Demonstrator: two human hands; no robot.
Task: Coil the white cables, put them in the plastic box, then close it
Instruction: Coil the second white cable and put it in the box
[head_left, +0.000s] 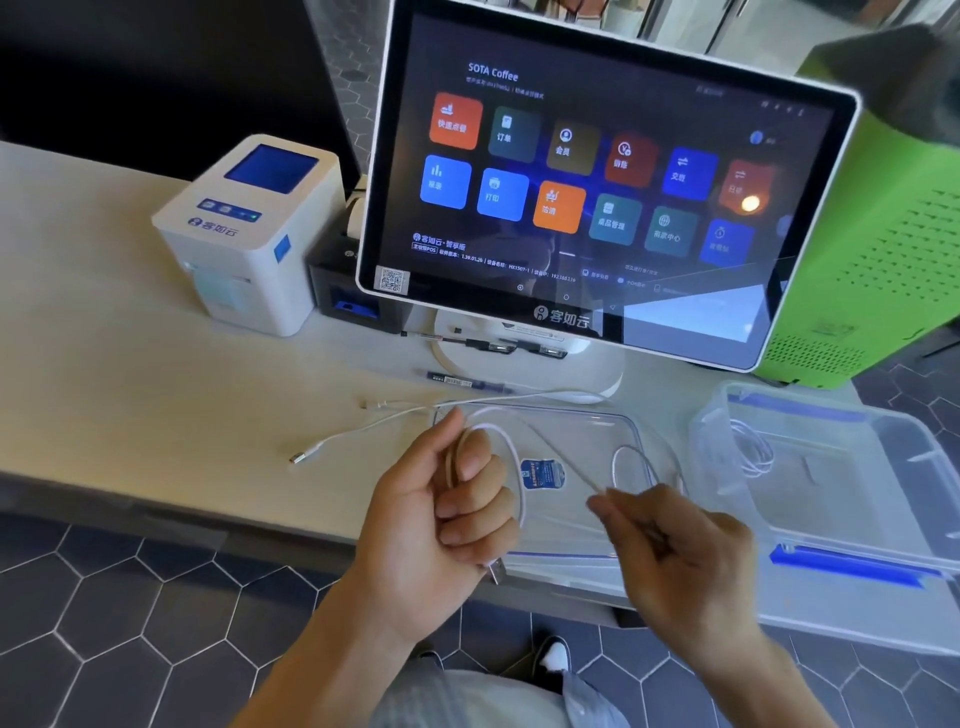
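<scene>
One coiled cable (753, 451) lies in the box (883, 499). The left hand (441, 525) grips a half-looped cable (511, 452); the right hand (675, 551) pinches it. Another cable (363, 428) waits on the counter (130, 405). The lid (582, 431) is off.

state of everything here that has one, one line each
left hand: grips loops of a white cable
right hand: pinches the same cable
cable in hands: partly coiled
second cable: uncoiled on the counter
plastic box: open, a coiled cable inside
lid: off, flat on the counter
touchscreen: on
</scene>
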